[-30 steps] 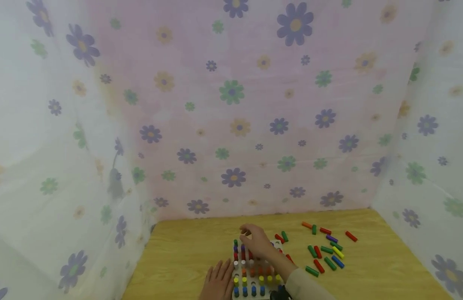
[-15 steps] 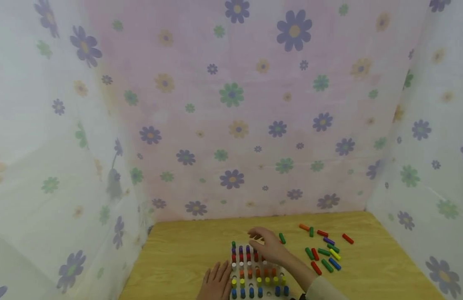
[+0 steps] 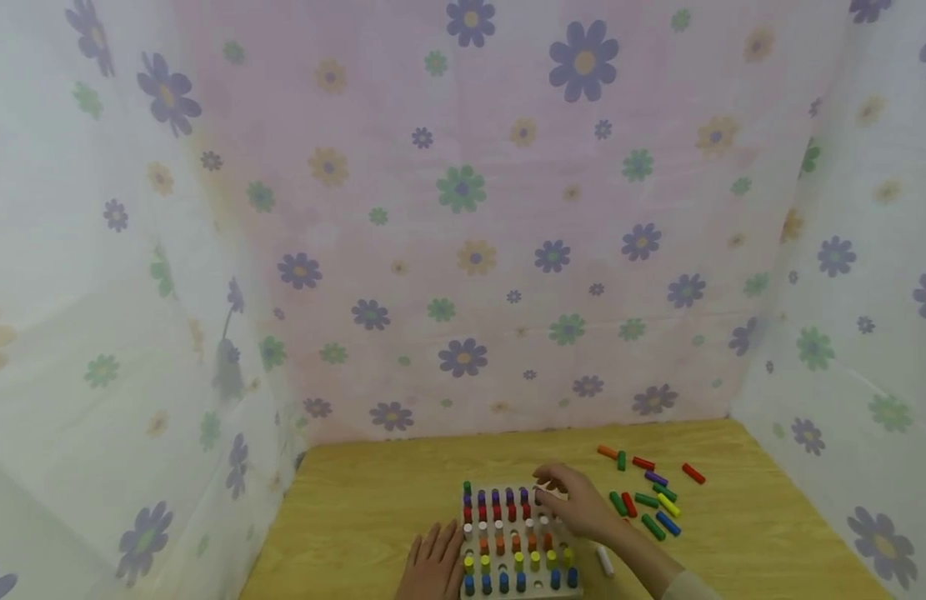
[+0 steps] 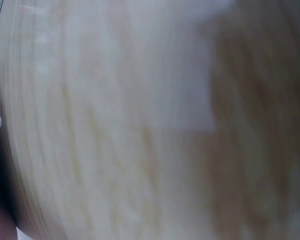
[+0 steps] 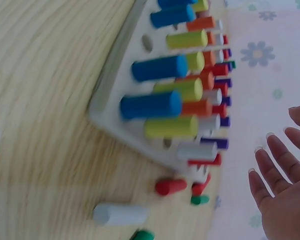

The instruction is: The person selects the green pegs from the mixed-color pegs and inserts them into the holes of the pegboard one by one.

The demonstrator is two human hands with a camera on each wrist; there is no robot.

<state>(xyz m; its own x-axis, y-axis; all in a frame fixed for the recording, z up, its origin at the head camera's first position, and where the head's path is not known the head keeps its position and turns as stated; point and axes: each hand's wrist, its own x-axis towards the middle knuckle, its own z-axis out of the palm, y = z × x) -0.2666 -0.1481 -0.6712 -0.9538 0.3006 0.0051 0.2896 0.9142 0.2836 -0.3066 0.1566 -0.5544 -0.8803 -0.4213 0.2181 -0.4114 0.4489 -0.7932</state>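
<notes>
A pale pegboard (image 3: 575, 592) bears rows of upright pegs in blue, yellow, orange, white, red and purple, with one green peg (image 3: 467, 487) at its far left corner. My left hand (image 3: 430, 562) rests flat beside the board's left edge. Over the board's far right corner hovers my right hand (image 3: 583, 504), near the end of the purple row. The right wrist view shows that hand (image 5: 285, 190) with fingers spread and nothing visible in them, apart from a purple peg (image 5: 217, 143). The left wrist view is mostly blurred wood grain.
Loose red, green, yellow, blue, purple and orange pegs lie on the wooden table (image 3: 740, 517) to the right, among them a yellow one (image 3: 668, 504). A white peg (image 3: 605, 561) lies close to the board's right side. Flowered cloth (image 3: 463, 250) walls the table in.
My right hand has moved rightward along the far rows, uncovering more purple and red pegs. The left hand stays by the board.
</notes>
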